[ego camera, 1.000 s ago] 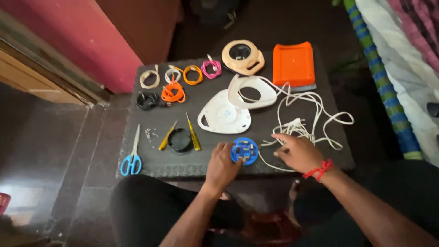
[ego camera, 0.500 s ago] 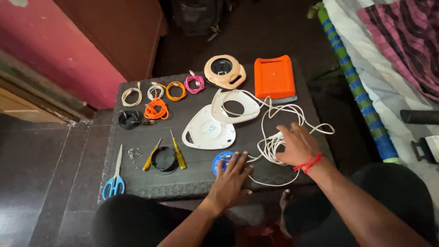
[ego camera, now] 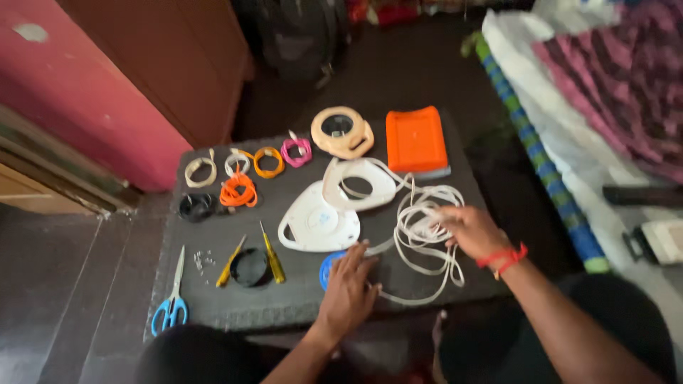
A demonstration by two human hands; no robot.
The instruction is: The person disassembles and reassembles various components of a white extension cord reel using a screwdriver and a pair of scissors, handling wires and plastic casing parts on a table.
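Observation:
On a dark mat (ego camera: 213, 299) my left hand (ego camera: 350, 290) rests flat with spread fingers, covering most of a small blue round part (ego camera: 328, 264). My right hand (ego camera: 471, 230), a red band at its wrist, grips a tangle of white cable (ego camera: 420, 235) near its plug end. The cable loops across the mat's right side. Just beyond my left hand lie a white rounded reel cover (ego camera: 318, 225) and a white ring-shaped cover (ego camera: 358, 184).
Farther back are a beige cable reel (ego camera: 341, 132) and an orange box (ego camera: 417, 140). Several small coiled cables (ego camera: 238, 190) lie at the left, with two yellow screwdrivers (ego camera: 271, 262), a black ring (ego camera: 249, 267), small screws (ego camera: 204, 259) and blue-handled scissors (ego camera: 171, 304). A bed (ego camera: 590, 107) stands right.
The view has tilted and shifted. My left hand slid right over the blue part and now lies flat. My right hand stays on the white cable, gathered a little farther right.

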